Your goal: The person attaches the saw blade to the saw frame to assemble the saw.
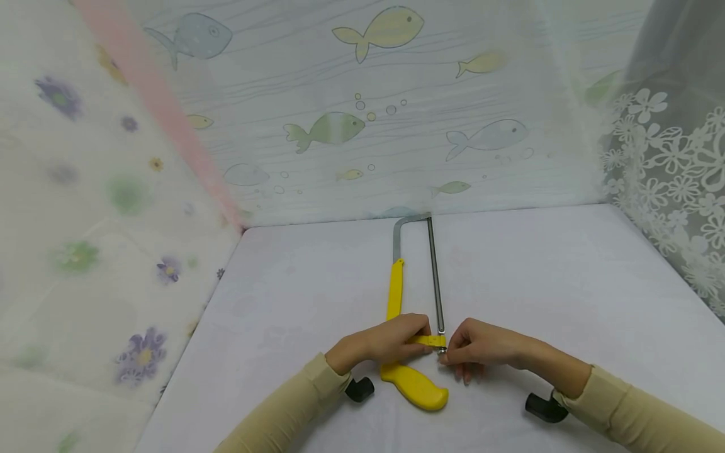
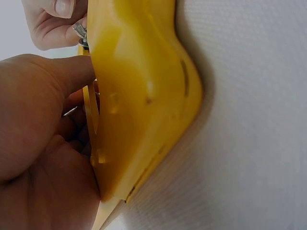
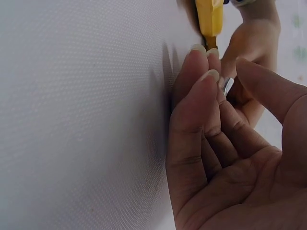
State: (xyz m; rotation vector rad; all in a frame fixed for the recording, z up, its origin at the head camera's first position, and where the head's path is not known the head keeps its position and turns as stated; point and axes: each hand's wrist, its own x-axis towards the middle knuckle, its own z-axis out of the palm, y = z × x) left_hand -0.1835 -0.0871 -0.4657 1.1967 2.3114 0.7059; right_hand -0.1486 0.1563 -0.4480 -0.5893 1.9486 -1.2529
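A hacksaw (image 1: 395, 286) with a yellow handle (image 1: 419, 388) lies on the white cloth, its grey bow pointing away from me. Its dark blade (image 1: 435, 277) runs along the right side. My left hand (image 1: 391, 338) grips the yellow frame just above the handle, thumb on the short arm that bears the blade's near end. At that end sits a small metal wing nut (image 2: 80, 31), which the thumb and fingers of my right hand (image 1: 493, 345) pinch. In the right wrist view, the wing nut (image 3: 228, 86) shows between thumb and curled fingers.
White cloth (image 1: 294, 302) covers the table. Behind it hangs a fish-printed curtain (image 1: 396, 94), with a flower-printed sheet (image 1: 85, 207) on the left and white lace (image 1: 674, 163) on the right. Black wrist-camera mounts (image 1: 546, 408) sit under both sleeves.
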